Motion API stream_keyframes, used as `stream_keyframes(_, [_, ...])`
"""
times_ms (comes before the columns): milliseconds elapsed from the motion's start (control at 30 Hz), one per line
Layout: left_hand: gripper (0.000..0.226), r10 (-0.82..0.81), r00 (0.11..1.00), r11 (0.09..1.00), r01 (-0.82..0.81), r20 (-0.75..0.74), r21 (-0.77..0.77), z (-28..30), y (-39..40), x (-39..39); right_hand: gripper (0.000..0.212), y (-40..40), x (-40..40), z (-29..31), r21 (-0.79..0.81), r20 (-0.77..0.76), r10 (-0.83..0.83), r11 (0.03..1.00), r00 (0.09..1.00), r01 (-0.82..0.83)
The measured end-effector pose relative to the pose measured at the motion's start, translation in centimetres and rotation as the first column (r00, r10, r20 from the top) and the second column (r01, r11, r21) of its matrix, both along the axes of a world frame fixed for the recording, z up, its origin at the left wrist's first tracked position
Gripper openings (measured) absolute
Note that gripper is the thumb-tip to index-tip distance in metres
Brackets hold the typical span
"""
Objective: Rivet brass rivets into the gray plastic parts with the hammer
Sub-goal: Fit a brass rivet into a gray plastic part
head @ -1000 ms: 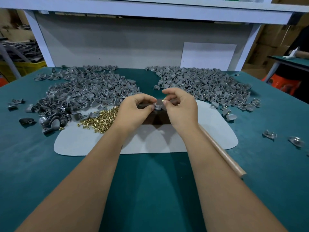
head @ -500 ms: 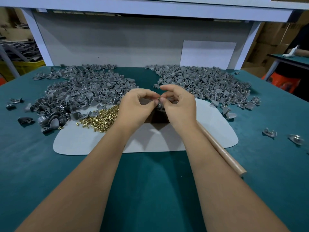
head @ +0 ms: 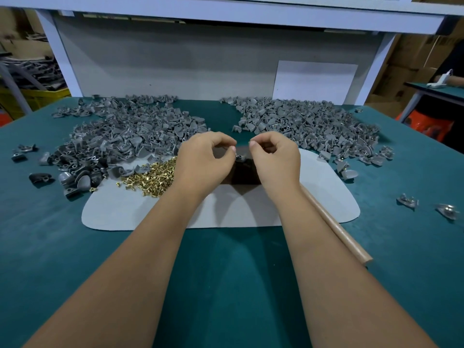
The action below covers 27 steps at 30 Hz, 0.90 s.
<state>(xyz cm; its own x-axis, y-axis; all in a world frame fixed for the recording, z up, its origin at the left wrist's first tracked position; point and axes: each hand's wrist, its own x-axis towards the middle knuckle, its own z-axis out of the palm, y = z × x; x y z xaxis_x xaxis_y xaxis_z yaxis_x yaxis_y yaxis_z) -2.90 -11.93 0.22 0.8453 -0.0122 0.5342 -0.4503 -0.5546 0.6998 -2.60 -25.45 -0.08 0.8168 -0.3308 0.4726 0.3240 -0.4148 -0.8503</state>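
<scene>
My left hand [head: 206, 162] pinches a small gray plastic part [head: 240, 156] at its fingertips, just above a dark block [head: 244, 175] on the pale mat [head: 319, 197]. My right hand [head: 276, 159] is a short gap to the right of the part, fingers curled and thumb against forefinger; I see nothing between them. A heap of brass rivets [head: 150, 178] lies on the mat left of my left hand. The hammer's wooden handle [head: 336, 229] runs under my right forearm, and its head is hidden.
Two big heaps of gray parts lie behind my hands, a left heap [head: 125, 136] and a right heap [head: 308, 126]. Stray parts [head: 408, 200] sit on the green table [head: 226, 272] at the right and far left. A white backboard closes the back.
A second ago my right hand held a brass rivet at the part, then both hands met. Now they have drawn slightly apart and the rivet is no longer visible.
</scene>
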Motion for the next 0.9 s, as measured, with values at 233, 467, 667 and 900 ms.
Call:
stream_keyframes(233, [0.018,-0.059,0.998,0.965,0.055,0.007,0.255,-0.26,-0.43,0.11,0.021,-0.17,0.08,-0.14,0.028,-0.052,-0.024,0.999,0.998,0.025])
stream_keyframes(467, [0.037,-0.033,0.998,0.998,0.036,-0.057,0.044,-0.31,-0.17,0.22,0.018,-0.18,-0.02,-0.04,-0.028,-0.085,-0.071,0.997,0.994,0.068])
stream_keyframes(667, [0.027,0.011,0.995,1.0,-0.011,-0.095,-0.003,-0.36,-0.15,0.38,0.013,0.12,-0.35,0.04,-0.075,-0.087,-0.098,0.993,0.991,0.092])
stream_keyframes(900, [0.032,-0.106,0.977,0.987,0.081,-0.186,-0.137,-0.2,0.19,0.66,0.011,0.26,-0.55,0.1,-0.095,-0.054,-0.081,0.993,0.995,0.076])
